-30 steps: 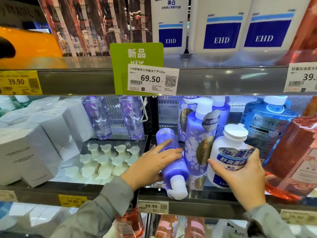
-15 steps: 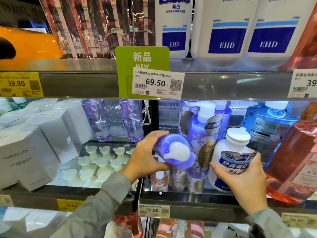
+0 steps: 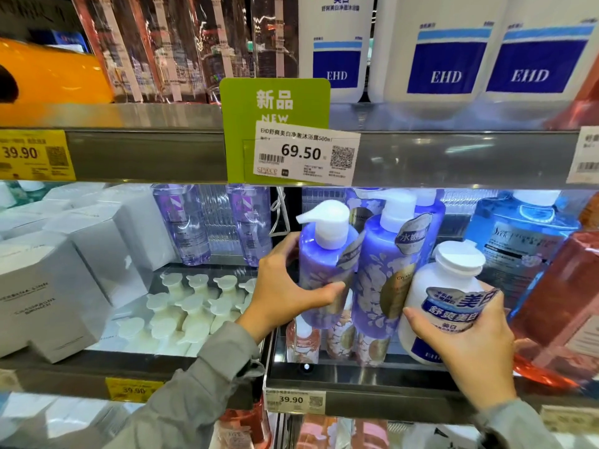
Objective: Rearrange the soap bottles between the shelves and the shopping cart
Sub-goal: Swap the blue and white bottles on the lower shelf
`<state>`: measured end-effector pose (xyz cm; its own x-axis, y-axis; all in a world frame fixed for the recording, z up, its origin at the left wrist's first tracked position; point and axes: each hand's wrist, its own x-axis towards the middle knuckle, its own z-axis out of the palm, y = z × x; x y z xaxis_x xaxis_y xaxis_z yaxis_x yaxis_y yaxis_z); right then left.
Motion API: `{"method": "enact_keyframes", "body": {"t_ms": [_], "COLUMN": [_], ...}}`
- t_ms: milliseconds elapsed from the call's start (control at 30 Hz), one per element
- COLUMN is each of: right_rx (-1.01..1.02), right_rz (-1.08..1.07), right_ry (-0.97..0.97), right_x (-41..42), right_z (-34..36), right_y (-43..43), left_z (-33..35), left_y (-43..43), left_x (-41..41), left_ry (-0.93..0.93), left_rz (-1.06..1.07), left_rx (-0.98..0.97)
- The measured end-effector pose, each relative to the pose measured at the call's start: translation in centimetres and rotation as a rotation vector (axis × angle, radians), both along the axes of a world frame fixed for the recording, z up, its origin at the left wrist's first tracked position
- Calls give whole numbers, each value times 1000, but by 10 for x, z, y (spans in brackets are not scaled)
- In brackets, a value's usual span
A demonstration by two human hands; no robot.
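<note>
Left hand point(image 3: 285, 293) is wrapped round an upright purple bottle point(image 3: 324, 267); right hand point(image 3: 466, 345) grips the white bottle point(image 3: 447, 306) beside it on the shelf point(image 3: 389, 380).

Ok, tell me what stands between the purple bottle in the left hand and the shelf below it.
The left hand holds the purple pump bottle above the shelf. Right under it stands a small pink bottle, unless that is a reflection. A second purple bottle crowds its right side.
</note>
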<state>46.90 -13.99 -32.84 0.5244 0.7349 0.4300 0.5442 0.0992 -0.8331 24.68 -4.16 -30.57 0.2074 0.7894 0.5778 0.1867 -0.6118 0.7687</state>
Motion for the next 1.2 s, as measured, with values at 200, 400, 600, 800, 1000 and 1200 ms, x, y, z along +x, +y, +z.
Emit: {"method": "enact_keyframes", "body": {"t_ms": [200, 400, 600, 800, 1000, 1200], "right_rx": [-16, -30, -34, -43, -28, -47], "right_rz": [-13, -10, -20, -16, -32, -19], "right_ry": [-4, 20, 25, 25, 40, 17], "right_x": [0, 0, -1, 0, -2, 1], "right_z": [-1, 0, -1, -1, -3, -4], "right_y": [0, -1, 1, 0, 1, 1], "left_z": [0, -12, -29, -26, -30, -18], "left_y": [6, -4, -18, -4, 20, 51], "left_x": [1, 7, 12, 11, 12, 22], "left_ry": [-29, 58, 121, 191, 250, 360], "left_rz": [-48, -18, 212, 238, 247, 270], "left_rx": [-193, -257, -204, -194, -226, -236]}}
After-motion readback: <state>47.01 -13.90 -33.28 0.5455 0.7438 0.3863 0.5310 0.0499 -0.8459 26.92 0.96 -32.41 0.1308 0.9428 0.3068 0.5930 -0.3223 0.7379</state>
